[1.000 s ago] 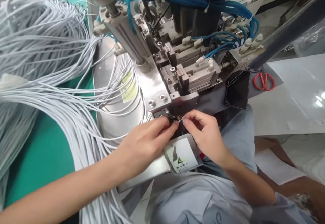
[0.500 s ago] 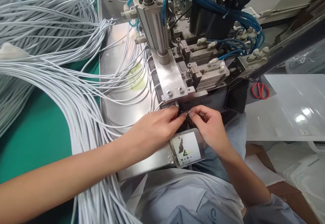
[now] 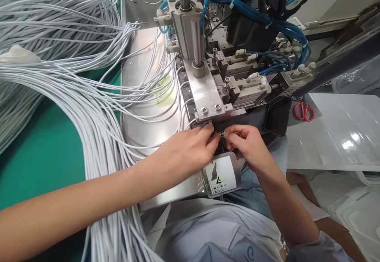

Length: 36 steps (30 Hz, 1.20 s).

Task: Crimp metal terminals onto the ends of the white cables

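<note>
My left hand point(image 3: 192, 147) is closed in a pinch at the front edge of the machine point(image 3: 204, 92), just below its metal plate. Facing it, my right hand point(image 3: 245, 139) pinches the thin coloured wire ends point(image 3: 222, 134) that show between the fingertips of both hands. The fingers hide most of what is held. White cables point(image 3: 101, 135) run in a thick bundle under my left forearm, and several lead into the left side of the machine. A clear cover with a white label point(image 3: 223, 175) sits just below my hands.
A black phone point(image 3: 277, 116) and red scissors point(image 3: 304, 111) lie right of the machine, beside a glossy white surface point(image 3: 332, 143). Blue air tubes point(image 3: 252, 8) arch over the machine. A green mat point(image 3: 59, 147) lies under the cables at left.
The view has shifted slightly, so the machine appears a little further right. My right fingertips are a bit further from my left ones, and more of the coloured wire ends shows.
</note>
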Motion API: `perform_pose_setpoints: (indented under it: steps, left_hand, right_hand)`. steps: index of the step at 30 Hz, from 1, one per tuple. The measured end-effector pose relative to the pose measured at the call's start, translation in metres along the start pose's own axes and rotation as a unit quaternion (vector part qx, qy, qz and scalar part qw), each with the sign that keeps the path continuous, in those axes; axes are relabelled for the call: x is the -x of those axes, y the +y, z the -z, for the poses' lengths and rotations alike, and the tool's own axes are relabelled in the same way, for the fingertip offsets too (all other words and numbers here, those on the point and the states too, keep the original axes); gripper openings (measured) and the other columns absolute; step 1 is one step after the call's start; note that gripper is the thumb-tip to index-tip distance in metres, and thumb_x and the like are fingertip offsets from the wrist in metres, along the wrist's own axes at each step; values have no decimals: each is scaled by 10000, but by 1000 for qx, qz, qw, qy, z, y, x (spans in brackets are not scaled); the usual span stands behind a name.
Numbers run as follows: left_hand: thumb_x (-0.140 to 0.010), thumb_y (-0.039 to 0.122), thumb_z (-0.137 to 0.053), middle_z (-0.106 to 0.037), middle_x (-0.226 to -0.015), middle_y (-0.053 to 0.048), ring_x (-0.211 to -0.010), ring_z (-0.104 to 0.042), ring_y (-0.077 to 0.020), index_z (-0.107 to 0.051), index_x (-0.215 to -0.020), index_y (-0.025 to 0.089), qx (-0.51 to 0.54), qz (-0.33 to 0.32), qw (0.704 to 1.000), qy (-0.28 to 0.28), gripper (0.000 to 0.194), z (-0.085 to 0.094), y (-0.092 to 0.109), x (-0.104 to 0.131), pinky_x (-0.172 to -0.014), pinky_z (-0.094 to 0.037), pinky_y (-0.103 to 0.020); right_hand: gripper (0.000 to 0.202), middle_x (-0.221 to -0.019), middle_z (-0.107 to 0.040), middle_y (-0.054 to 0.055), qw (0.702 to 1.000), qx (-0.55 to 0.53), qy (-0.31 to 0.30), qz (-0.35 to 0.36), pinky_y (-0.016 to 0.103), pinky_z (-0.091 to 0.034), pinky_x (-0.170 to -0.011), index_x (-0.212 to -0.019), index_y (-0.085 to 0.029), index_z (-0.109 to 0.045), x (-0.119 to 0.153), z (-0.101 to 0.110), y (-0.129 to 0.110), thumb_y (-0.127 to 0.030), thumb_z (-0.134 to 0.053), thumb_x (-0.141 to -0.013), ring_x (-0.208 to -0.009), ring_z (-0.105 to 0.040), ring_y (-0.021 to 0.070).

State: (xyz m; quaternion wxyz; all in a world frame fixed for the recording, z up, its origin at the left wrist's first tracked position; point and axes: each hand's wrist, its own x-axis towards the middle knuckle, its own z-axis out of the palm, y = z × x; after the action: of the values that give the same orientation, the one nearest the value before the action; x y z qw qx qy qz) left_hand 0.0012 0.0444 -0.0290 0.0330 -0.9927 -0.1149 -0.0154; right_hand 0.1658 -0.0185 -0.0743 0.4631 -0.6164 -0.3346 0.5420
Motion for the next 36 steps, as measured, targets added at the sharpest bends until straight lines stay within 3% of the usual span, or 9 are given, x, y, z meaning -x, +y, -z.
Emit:
perform_pose_setpoints:
  steps: [8, 17, 21, 25, 29, 33, 36]
  left_hand:
    - [-839, 30, -401, -587, -874, -121, -676, -608, -195, -596, -1032, 56, -33, -12, 999, -37, 275, 1, 4, -1, -545, -511, -305]
    - [-837, 33, -412, -570, -850, -90, -666, -604, -185, -603, -1005, 70, -69, -24, 997, -22, 257, -1, 6, 0, -526, -479, -292]
    - [-848, 50, -407, -564, -854, -86, -658, -599, -186, -599, -1003, 80, -65, 1, 998, 6, 249, -6, 7, 1, -500, -440, -292]
    - [-862, 76, -413, -574, -880, -95, -688, -600, -177, -595, -1031, 84, -25, 11, 1000, -4, 249, -4, 6, 1, -516, -420, -278]
    - [-832, 85, -491, -588, -764, -85, -724, -597, -190, -627, -813, 103, 8, 32, 999, -14, 139, 5, 6, 5, -535, -406, -276]
    - [-794, 61, -561, -599, -684, -76, -666, -593, -187, -594, -666, 122, 7, 71, 997, -20, 146, 9, 7, 13, -481, -355, -264]
    - [-768, 43, -596, -622, -695, -71, -603, -597, -169, -599, -675, 124, 8, 96, 995, -25, 123, 10, 7, 16, -452, -314, -245]
  right_hand:
    - [166, -442, -469, -56, 998, 26, -48, -24, 216, -289, -432, -641, -147, -589, -3, 6, -9, -305, -619, -677, -424, -380, 68]
    - [184, -615, -554, -16, 996, 62, 7, 69, 232, -382, -530, -689, -164, -577, 0, 1, 3, -338, -575, -750, -559, -479, 98]
    - [216, -547, -488, -39, 995, 71, 1, 73, 229, -329, -495, -630, -172, -524, -4, 0, 3, -354, -573, -735, -499, -411, 82]
    - [283, -505, -416, -55, 996, 65, -27, 46, 223, -266, -454, -580, -189, -444, -4, -2, 3, -395, -543, -747, -473, -353, 76]
    - [307, -493, -306, -83, 997, 50, -36, 46, 224, -215, -434, -589, -208, -381, -5, -4, 9, -421, -539, -744, -452, -255, 68]
    - [277, -524, -342, -64, 989, 116, 0, 91, 229, -249, -464, -609, -195, -435, -6, 0, 12, -396, -526, -776, -493, -298, 86]
    - [269, -558, -391, -42, 969, 179, 103, 139, 244, -288, -512, -610, -193, -452, 10, 1, 6, -358, -490, -819, -541, -357, 109]
